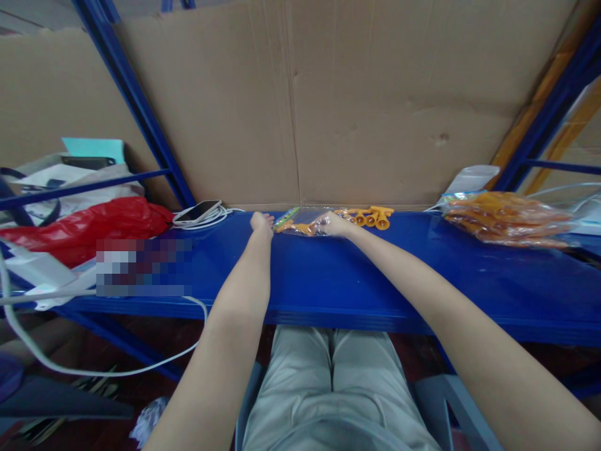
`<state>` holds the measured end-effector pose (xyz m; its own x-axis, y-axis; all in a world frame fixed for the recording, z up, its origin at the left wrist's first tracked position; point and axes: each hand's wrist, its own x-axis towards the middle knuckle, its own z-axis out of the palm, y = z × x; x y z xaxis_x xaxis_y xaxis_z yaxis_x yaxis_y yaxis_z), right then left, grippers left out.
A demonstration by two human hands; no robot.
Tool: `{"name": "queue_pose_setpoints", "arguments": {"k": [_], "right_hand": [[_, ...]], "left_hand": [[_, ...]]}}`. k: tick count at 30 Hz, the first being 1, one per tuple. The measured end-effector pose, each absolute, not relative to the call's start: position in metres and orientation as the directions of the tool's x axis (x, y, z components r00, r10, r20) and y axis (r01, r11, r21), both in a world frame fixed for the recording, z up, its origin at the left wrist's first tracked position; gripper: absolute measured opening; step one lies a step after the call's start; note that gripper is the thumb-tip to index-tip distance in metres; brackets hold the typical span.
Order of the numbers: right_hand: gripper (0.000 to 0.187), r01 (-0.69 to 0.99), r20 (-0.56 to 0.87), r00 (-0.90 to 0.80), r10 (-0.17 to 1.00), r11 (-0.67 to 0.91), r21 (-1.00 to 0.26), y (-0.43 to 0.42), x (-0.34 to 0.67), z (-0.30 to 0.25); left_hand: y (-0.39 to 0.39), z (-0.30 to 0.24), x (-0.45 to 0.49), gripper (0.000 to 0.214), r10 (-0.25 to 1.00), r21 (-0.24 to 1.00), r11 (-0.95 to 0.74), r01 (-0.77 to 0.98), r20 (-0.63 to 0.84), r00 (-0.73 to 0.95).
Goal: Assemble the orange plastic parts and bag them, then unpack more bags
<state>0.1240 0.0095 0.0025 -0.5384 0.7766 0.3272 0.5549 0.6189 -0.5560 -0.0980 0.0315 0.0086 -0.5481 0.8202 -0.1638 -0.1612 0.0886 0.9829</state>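
Note:
A clear plastic bag (305,216) with a colourful strip at its left end lies near the back of the blue shelf. Orange plastic pieces (300,228) show through its film. My left hand (261,220) is just left of the strip, fingers out and apart, with nothing visible in it. At the bag's right part, my right hand (327,223) has its fingers curled on the film; the fingertips are partly hidden. Right beside it sit several orange trumpet-shaped pieces (370,219) with flared round ends.
To the right lies a pile of bagged orange pieces (502,219). On the left are a phone (200,212) on a coiled white cable, a red plastic bag (103,222) and a white power strip (42,269). Cardboard (352,113) walls the back; blue posts (136,106) flank the shelf (338,269).

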Motion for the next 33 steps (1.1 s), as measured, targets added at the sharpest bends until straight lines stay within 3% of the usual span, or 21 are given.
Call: {"name": "queue_pose_setpoints", "arguments": {"k": [7,14,22,27,33], "right_hand": [[0.024,0.549,0.287,-0.512,0.81,0.565,-0.616,0.007,0.118,0.002],[0.017,0.583,0.32,-0.487,0.813,0.575,-0.575,0.014,0.117,-0.003],[0.016,0.466,0.319,-0.518,0.794,0.574,-0.673,0.011,0.117,-0.006],[0.015,0.479,0.23,-0.412,0.881,0.425,-0.768,0.012,0.113,-0.009],[0.008,0.429,0.235,-0.339,0.911,0.372,-0.823,0.007,0.111,-0.006]], "left_hand": [[0.029,0.008,-0.094,0.043,0.806,0.989,0.051,-0.135,-0.121,-0.58],[0.027,0.014,-0.092,0.045,0.799,0.999,-0.008,-0.039,-0.017,-0.601],[0.02,0.01,-0.061,0.035,0.913,0.975,-0.136,0.173,0.191,-0.36],[0.014,0.007,-0.038,0.033,0.936,0.797,-0.235,0.557,0.339,-0.091],[0.011,0.005,-0.03,0.035,0.907,0.602,-0.335,0.725,0.413,0.076]]}}
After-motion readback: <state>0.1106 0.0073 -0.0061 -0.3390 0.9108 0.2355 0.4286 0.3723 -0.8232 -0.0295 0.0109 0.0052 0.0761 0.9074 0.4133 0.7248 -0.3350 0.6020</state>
